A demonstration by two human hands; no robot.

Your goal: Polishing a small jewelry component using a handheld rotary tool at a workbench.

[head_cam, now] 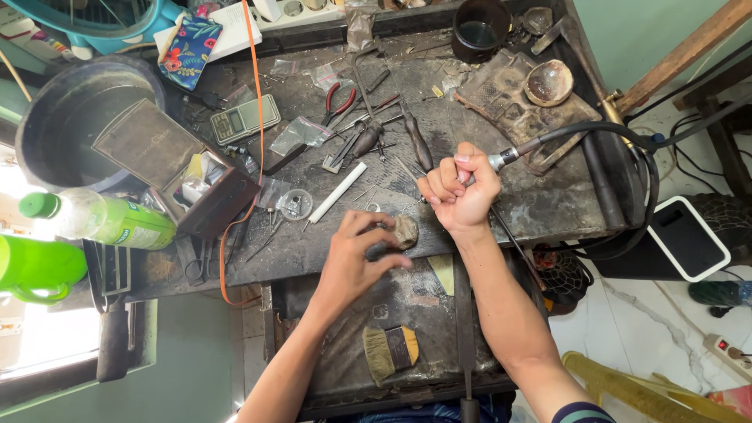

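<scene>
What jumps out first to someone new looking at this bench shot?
Centre frame, the right hand is fisted around a rotary handpiece whose black flexible shaft loops off to the right, tip aimed down at the bench. Just left, the left hand pinches a small piece against a worn wooden peg. Bright green bottles stand out at the left edge.

A dark, worn workbench [548, 211] fills the middle of the view. Pale tiled floor [650, 329] lies to the right, a green wall [650, 31] stands behind, and bright daylight enters at the left.
</scene>
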